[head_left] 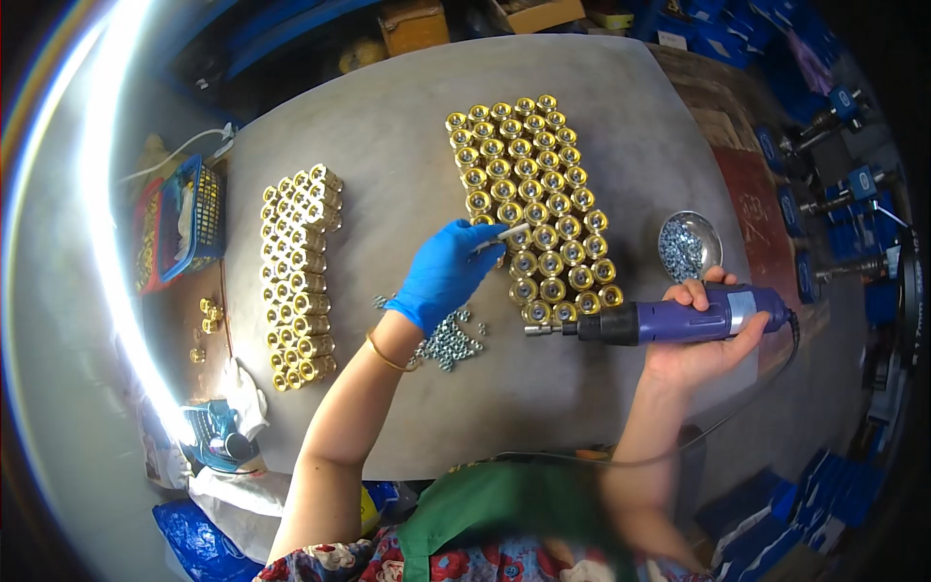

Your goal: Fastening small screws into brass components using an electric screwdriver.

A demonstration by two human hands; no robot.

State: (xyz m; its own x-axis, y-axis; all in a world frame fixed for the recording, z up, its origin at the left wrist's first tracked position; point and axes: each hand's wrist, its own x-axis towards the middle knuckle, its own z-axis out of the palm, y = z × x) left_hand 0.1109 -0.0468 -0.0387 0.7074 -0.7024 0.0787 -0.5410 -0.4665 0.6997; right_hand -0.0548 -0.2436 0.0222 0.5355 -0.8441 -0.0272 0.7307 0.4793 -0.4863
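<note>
Over a grey table (398, 126) of brass fittings (528, 168), the left hand (446, 270) is pinching a white stick (507, 234) and the right hand (687, 359) is gripping a power tool (693, 317).

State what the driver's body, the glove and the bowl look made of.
Driver: probably hard plastic, smooth; its purple body looks moulded.
Glove: thin and rubbery, perhaps nitrile; it's blue and clings to the fingers.
Bowl: likely stainless steel, shiny; its bare wall gleams silver-grey.
</note>
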